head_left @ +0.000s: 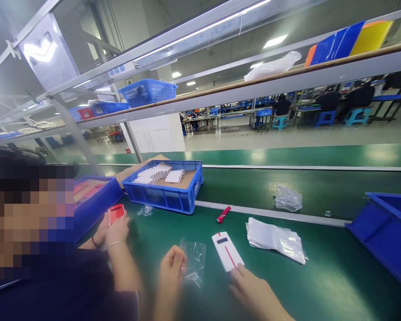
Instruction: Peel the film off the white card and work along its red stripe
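My left hand (174, 263) pinches a small clear plastic bag (195, 258) by its left edge. My right hand (252, 285) has its fingers and thumb at the lower end of a flat white sleeve (226, 249) that has a dark window and a red stripe. The sleeve lies tilted close to the green surface; whether it is raised off it I cannot tell. To its right is a stack of clear plastic bags (276, 240). A red utility knife (224, 214) lies beyond the sleeve.
A blue crate (162, 203) of white folded pieces stands ahead, with another blue crate (100, 207) left of it. At left a co-worker's hands (116, 229) hold a red sleeve (116, 214). Crumpled plastic (288, 198) lies ahead right; a blue bin (384, 232) stands far right.
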A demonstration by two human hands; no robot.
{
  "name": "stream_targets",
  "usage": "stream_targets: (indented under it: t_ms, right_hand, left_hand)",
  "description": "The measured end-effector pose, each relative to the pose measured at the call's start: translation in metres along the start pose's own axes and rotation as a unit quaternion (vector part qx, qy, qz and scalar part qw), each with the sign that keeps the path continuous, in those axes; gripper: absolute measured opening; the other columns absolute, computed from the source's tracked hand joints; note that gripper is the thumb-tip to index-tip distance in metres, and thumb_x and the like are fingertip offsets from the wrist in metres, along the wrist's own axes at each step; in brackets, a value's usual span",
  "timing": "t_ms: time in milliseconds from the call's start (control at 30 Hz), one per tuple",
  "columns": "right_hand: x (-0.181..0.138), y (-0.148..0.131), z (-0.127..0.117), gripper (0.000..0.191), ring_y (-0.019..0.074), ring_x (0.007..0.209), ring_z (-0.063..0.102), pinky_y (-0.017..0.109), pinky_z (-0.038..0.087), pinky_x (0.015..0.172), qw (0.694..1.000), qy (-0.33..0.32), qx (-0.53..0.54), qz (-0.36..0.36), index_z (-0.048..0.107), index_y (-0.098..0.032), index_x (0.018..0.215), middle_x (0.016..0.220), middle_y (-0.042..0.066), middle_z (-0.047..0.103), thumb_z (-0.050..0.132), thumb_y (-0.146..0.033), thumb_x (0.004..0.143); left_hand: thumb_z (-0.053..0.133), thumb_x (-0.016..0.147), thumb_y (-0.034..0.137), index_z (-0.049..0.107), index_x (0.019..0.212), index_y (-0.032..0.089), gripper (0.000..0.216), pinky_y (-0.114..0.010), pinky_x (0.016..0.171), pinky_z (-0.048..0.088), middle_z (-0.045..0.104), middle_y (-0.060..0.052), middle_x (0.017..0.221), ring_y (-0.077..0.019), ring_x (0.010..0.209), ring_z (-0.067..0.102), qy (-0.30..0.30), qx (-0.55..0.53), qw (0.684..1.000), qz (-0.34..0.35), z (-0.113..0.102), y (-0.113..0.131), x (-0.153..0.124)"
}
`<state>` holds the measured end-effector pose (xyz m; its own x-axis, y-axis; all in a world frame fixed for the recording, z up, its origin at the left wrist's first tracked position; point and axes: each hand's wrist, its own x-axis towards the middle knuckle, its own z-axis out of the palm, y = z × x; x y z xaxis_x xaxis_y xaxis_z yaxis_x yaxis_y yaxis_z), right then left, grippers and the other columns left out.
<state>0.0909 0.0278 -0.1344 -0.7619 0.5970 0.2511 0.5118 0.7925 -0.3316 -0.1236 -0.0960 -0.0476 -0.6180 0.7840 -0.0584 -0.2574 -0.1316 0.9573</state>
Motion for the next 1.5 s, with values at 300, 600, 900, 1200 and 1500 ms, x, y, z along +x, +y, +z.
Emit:
stream_targets:
  t_ms: [300,600,900,1200,1500]
  right_hand:
    - [0.0,0.02,-0.033,0.016,0.0312,0.075,0.061,0.038,0.04,0.062,0.983,0.015,0.047,0.175,0.041,-0.027,0.08,0.088,0.008,0.06,0.055,-0.034,0.08]
    - [0.012,0.049,-0.073,0.045,0.012,0.052,0.047,0.025,0.044,0.049,0.898,-0.138,0.35,0.227,0.047,-0.023,0.078,0.069,-0.004,0.048,0.039,-0.065,0.091]
    - [-0.005,0.05,-0.073,0.054,0.0102,0.045,0.034,0.02,0.034,0.039,0.927,-0.076,0.328,0.165,0.059,-0.021,0.089,0.062,-0.006,0.043,0.031,-0.066,0.1]
    - [-0.034,0.089,-0.113,0.048,0.0181,0.063,0.06,0.028,0.045,0.055,0.971,0.155,0.014,-0.181,0.058,-0.024,0.14,0.08,0.004,0.068,0.036,-0.011,0.099]
    - [-0.046,0.087,-0.133,0.056,0.0188,0.063,0.064,0.028,0.051,0.058,0.946,0.219,-0.036,-0.235,0.036,-0.021,0.145,0.077,0.001,0.069,0.037,0.0,0.093]
  left_hand:
    - [0.075,0.067,0.074,0.05,0.066,0.017,0.062,-0.014,0.037,0.016,0.039,0.009,0.053,-0.0011,0.041,0.023,-0.035,0.012,0.999,-0.021,0.02,-0.009,0.012]
    - [0.075,0.067,0.073,0.051,0.065,0.017,0.061,-0.014,0.039,0.016,0.038,0.009,0.052,-0.0008,0.041,0.023,-0.027,0.015,0.999,-0.024,0.028,-0.003,0.008]
    - [0.079,0.068,0.064,0.055,0.06,0.02,0.051,-0.017,0.038,0.018,0.041,0.005,0.05,-0.0039,0.037,0.03,-0.018,0.031,0.999,-0.019,0.04,-0.003,0.011]
    - [0.073,0.072,0.067,0.057,0.066,0.024,0.047,-0.017,0.041,0.029,0.048,0.005,0.052,-0.009,0.041,0.043,-0.003,0.146,0.989,-0.034,0.042,0.0,0.012]
    - [0.075,0.07,0.067,0.054,0.065,0.021,0.05,-0.021,0.04,0.025,0.047,0.004,0.052,-0.0082,0.041,0.035,-0.038,0.165,0.985,-0.029,0.056,0.006,0.013]
